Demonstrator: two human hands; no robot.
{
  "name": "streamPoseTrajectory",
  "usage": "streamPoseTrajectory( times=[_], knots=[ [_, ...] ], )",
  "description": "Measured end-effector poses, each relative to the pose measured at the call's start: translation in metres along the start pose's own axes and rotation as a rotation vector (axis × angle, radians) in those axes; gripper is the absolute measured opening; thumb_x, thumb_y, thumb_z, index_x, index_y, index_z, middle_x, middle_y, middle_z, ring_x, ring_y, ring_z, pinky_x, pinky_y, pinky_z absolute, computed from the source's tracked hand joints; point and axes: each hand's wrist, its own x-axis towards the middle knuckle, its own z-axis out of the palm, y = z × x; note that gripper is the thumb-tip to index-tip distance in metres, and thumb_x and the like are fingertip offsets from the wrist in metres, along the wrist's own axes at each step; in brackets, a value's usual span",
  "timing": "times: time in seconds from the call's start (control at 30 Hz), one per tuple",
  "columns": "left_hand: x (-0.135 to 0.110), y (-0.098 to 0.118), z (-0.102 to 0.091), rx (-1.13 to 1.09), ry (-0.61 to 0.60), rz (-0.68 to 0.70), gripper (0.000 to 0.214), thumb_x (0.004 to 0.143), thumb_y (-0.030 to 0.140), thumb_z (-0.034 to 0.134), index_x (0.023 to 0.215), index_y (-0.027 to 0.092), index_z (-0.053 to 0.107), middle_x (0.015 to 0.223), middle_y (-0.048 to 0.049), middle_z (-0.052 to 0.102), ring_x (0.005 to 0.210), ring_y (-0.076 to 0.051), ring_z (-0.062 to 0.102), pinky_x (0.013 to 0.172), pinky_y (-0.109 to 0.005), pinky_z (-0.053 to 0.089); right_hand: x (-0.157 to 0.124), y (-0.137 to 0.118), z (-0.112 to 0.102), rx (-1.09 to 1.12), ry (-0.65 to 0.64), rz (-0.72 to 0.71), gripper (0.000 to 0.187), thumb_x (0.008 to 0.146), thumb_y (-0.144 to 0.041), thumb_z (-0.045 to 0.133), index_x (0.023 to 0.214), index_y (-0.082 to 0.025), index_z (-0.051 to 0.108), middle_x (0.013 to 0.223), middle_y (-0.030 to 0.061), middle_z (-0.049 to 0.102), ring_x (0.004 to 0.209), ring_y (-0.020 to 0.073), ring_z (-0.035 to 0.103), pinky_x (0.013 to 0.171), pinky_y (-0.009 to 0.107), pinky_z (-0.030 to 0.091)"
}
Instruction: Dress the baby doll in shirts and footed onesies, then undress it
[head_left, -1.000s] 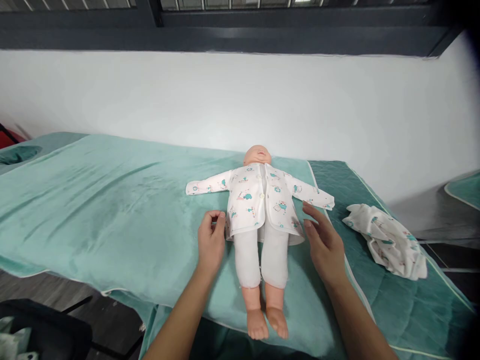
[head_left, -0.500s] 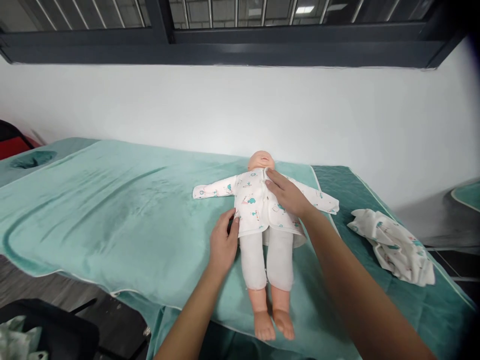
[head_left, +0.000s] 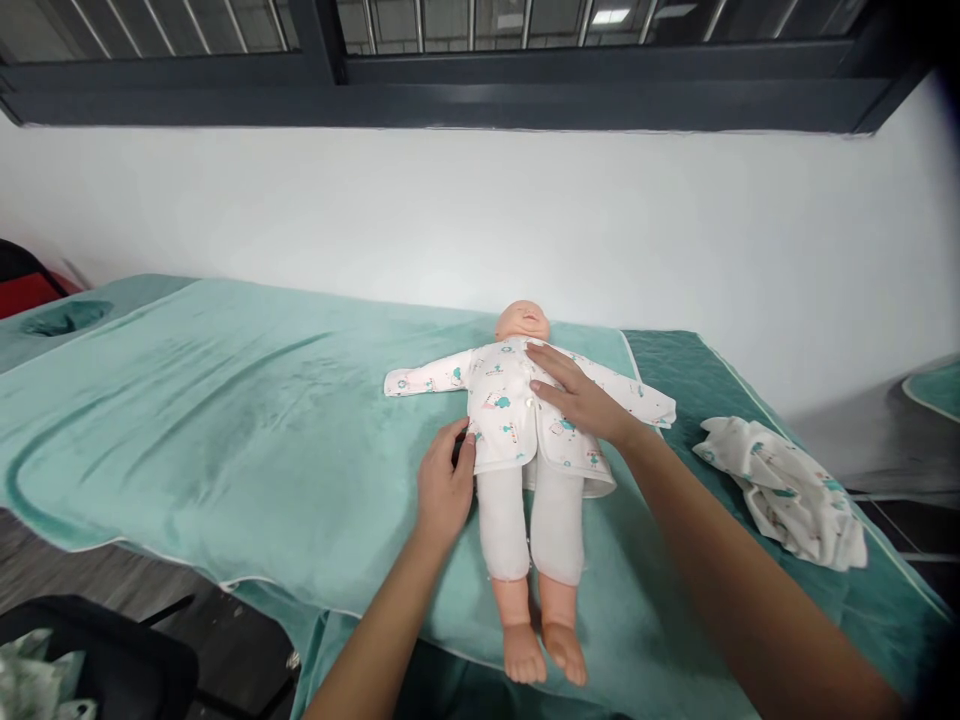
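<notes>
A baby doll [head_left: 525, 440] lies on its back on a teal towel [head_left: 225, 420], head toward the wall, arms spread. It wears a white printed jacket [head_left: 502, 405] and white leggings [head_left: 529, 520]. My right hand [head_left: 577, 395] rests flat on the doll's chest, fingers stretched out over the jacket's front. My left hand [head_left: 444, 485] lies beside the doll's right hip, its fingertips pinching the jacket's lower hem.
A crumpled white printed garment [head_left: 784, 490] lies on the darker quilted cover [head_left: 750, 560] to the right. White wall and a dark window frame [head_left: 480, 90] stand behind. A dark chair [head_left: 97, 655] sits at the lower left below the table edge.
My right hand moved from beside the doll's left hip up onto its chest. My left hand shifted closer to the jacket hem. The view tilted up slightly.
</notes>
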Motion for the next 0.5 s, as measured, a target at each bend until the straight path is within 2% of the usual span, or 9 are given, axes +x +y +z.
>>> streamPoseTrajectory(
  times=[0.07, 0.13, 0.27, 0.4, 0.43, 0.5],
  knots=[
    [-0.001, 0.0, 0.0, 0.006, -0.002, 0.003, 0.032, 0.097, 0.036, 0.044, 0.119, 0.022, 0.063, 0.121, -0.0075, 0.067, 0.11, -0.021, 0.061, 0.096, -0.036, 0.046, -0.001, 0.0, -0.003, 0.038, 0.023, 0.004, 0.058, 0.092, -0.055, 0.053, 0.144, -0.031, 0.048, 0.156, 0.001, 0.038, 0.147, 0.0237, 0.026, 0.122, 0.046, 0.018],
    [-0.001, 0.0, -0.001, 0.005, 0.0, 0.003, 0.032, 0.098, 0.035, 0.044, 0.119, 0.022, 0.063, 0.12, -0.0075, 0.067, 0.109, -0.021, 0.061, 0.095, -0.036, 0.047, -0.004, 0.0, -0.004, 0.113, 0.098, 0.024, 0.056, 0.092, -0.055, 0.054, 0.142, -0.03, 0.05, 0.154, 0.0022, 0.041, 0.144, 0.0234, 0.032, 0.121, 0.044, 0.022],
    [-0.002, 0.001, -0.002, -0.016, -0.004, 0.0, 0.031, 0.098, 0.035, 0.044, 0.118, 0.022, 0.064, 0.118, -0.0069, 0.068, 0.106, -0.02, 0.062, 0.094, -0.035, 0.047, -0.018, 0.009, -0.001, 0.284, 0.406, 0.079, 0.045, 0.092, -0.048, 0.056, 0.132, -0.029, 0.057, 0.144, 0.0037, 0.053, 0.134, 0.0224, 0.047, 0.115, 0.043, 0.033],
    [-0.002, 0.002, -0.002, -0.017, -0.002, -0.007, 0.03, 0.097, 0.035, 0.045, 0.115, 0.022, 0.065, 0.115, -0.0069, 0.069, 0.104, -0.02, 0.063, 0.092, -0.034, 0.048, -0.038, 0.031, 0.005, 0.365, 0.743, 0.187, 0.034, 0.088, -0.045, 0.06, 0.111, -0.021, 0.066, 0.117, 0.0078, 0.067, 0.109, 0.0216, 0.062, 0.097, 0.04, 0.048],
    [-0.002, 0.002, -0.002, -0.018, 0.001, -0.012, 0.03, 0.097, 0.035, 0.046, 0.115, 0.022, 0.065, 0.114, -0.0069, 0.069, 0.103, -0.02, 0.063, 0.091, -0.034, 0.048, -0.043, 0.036, 0.006, 0.352, 0.781, 0.247, 0.033, 0.087, -0.046, 0.06, 0.105, -0.021, 0.067, 0.108, 0.0074, 0.069, 0.101, 0.0211, 0.064, 0.091, 0.039, 0.051],
    [-0.001, 0.002, -0.002, -0.022, 0.01, -0.023, 0.03, 0.097, 0.036, 0.046, 0.114, 0.022, 0.065, 0.113, -0.0068, 0.069, 0.102, -0.02, 0.063, 0.09, -0.034, 0.048, -0.054, 0.044, 0.005, 0.292, 0.774, 0.384, 0.033, 0.086, -0.051, 0.058, 0.093, -0.02, 0.068, 0.09, 0.0059, 0.07, 0.083, 0.02, 0.065, 0.078, 0.036, 0.053]
  ],
)
